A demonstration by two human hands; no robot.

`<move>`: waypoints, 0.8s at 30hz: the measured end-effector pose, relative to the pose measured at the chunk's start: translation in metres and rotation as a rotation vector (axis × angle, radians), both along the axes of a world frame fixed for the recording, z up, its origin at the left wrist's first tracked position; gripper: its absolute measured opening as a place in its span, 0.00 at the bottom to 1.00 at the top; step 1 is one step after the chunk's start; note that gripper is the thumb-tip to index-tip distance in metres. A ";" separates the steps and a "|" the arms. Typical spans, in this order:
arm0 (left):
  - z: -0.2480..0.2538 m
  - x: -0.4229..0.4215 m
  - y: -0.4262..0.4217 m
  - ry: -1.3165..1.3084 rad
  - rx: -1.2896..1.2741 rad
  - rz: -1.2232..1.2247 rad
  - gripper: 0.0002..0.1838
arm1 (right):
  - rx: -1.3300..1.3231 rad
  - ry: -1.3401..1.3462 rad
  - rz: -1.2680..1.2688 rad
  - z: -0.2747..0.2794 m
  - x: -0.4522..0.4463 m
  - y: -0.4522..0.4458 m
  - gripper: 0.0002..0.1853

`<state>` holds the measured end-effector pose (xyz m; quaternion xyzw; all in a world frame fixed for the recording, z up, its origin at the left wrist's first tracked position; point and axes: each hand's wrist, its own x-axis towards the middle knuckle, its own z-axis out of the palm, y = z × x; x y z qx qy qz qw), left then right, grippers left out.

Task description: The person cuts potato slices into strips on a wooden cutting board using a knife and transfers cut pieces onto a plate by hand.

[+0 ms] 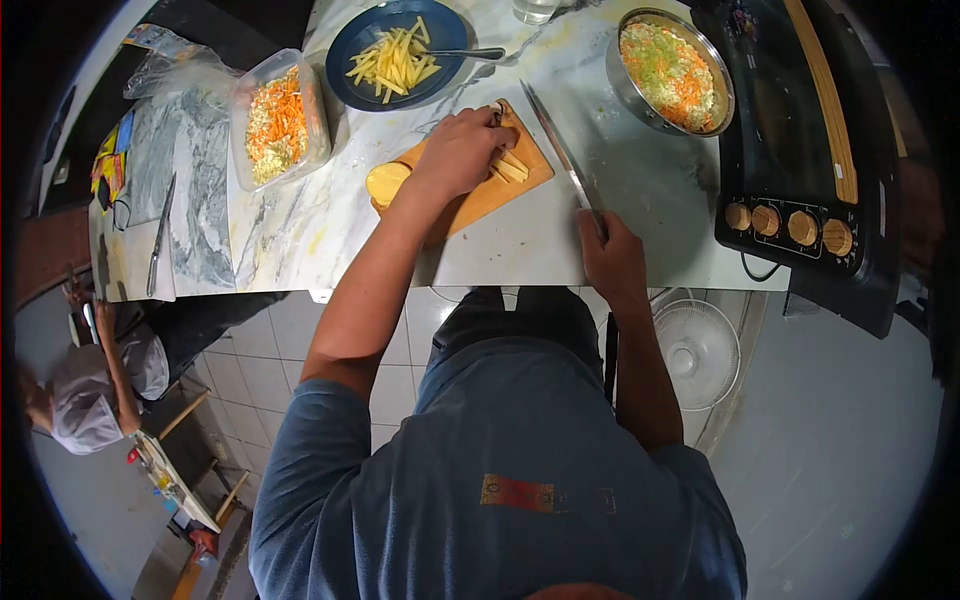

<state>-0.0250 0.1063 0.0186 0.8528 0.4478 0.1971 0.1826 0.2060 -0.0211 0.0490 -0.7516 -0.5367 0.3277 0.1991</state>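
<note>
My left hand rests over the wooden cutting board, its fingers bent down beside several pale yellow cut sticks. Whether the fingers hold any piece is hidden. A yellow potato-like half lies at the board's left end, close to my left wrist. To the right of the board, my right hand is closed round the handle of a long knife, whose blade points away from me. Beyond the board, a blue plate holds a pile of yellow sticks and a fork.
A plastic tub and a metal bowl hold shredded vegetables. Another knife lies at the left. A black oven stands right, a glass at the back. Below are a fan and a seated person.
</note>
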 end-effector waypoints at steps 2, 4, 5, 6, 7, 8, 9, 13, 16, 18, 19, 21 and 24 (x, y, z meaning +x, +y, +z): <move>0.009 0.001 0.004 0.119 -0.039 -0.038 0.06 | -0.067 0.017 -0.072 0.013 -0.003 -0.004 0.24; 0.010 0.003 0.006 0.130 -0.061 -0.053 0.05 | -0.055 0.019 -0.076 0.009 -0.001 -0.010 0.25; 0.010 0.003 0.007 0.142 -0.086 -0.057 0.04 | -0.046 0.020 -0.069 0.009 0.001 -0.011 0.25; 0.009 0.003 0.008 0.142 -0.078 -0.054 0.04 | -0.038 0.020 -0.066 0.013 0.003 -0.010 0.25; 0.008 0.002 0.008 0.139 -0.084 -0.064 0.04 | -0.112 0.012 -0.059 0.017 0.005 -0.008 0.25; 0.007 0.001 0.009 0.136 -0.092 -0.070 0.04 | -0.186 0.004 -0.049 0.020 0.007 -0.005 0.25; 0.006 0.000 0.010 0.135 -0.086 -0.058 0.04 | -0.179 0.003 -0.038 0.020 0.009 -0.003 0.25; 0.010 -0.001 0.006 0.007 -0.114 -0.006 0.04 | -0.085 0.043 0.000 0.024 0.021 0.007 0.25; 0.021 -0.013 -0.001 -0.125 -0.152 0.098 0.04 | -0.041 0.061 0.047 0.029 0.031 0.015 0.24; 0.029 -0.025 -0.004 -0.284 -0.230 0.233 0.05 | -0.022 0.080 0.072 0.028 0.039 0.019 0.24; 0.036 -0.032 0.001 -0.235 -0.182 0.297 0.05 | 0.053 0.114 0.088 0.024 0.041 0.019 0.23; 0.037 -0.049 0.016 -0.299 -0.065 0.387 0.07 | 0.133 0.158 0.112 0.019 0.046 0.024 0.23; 0.056 -0.065 0.034 -0.166 0.085 0.508 0.10 | 0.058 0.124 0.172 0.016 0.051 0.027 0.24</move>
